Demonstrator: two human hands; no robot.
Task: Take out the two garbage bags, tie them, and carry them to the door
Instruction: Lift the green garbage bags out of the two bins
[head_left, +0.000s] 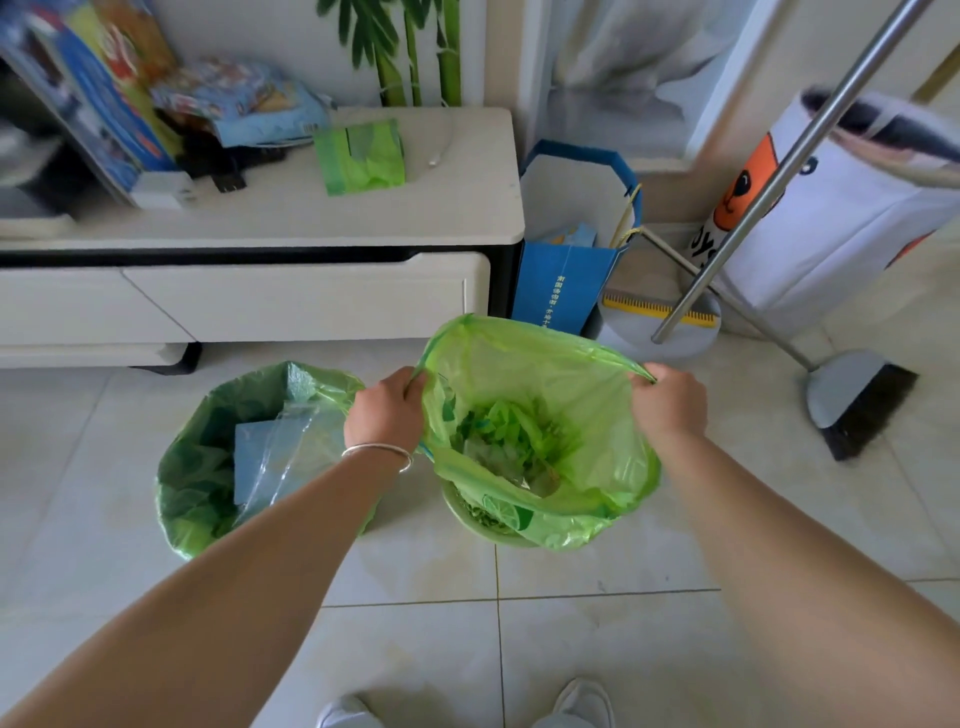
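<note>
Two green garbage bags sit on the tiled floor. The right bag (545, 379) is lifted partly out of its pale bin (470, 514), with green scraps inside. My left hand (384, 410) grips the bag's left rim. On the opposite rim, my right hand (670, 402) pinches the plastic, and the mouth is stretched wide between them. The left bag (202, 467) still lines its bin and holds a blue box and clear plastic.
A white TV cabinet (311, 228) stands behind the bins, with a roll of green bags (361, 156) on top. A blue paper bag (566, 275), a dustpan (660, 322) and a broom (857, 400) stand to the right. Bare tiles lie in front of me.
</note>
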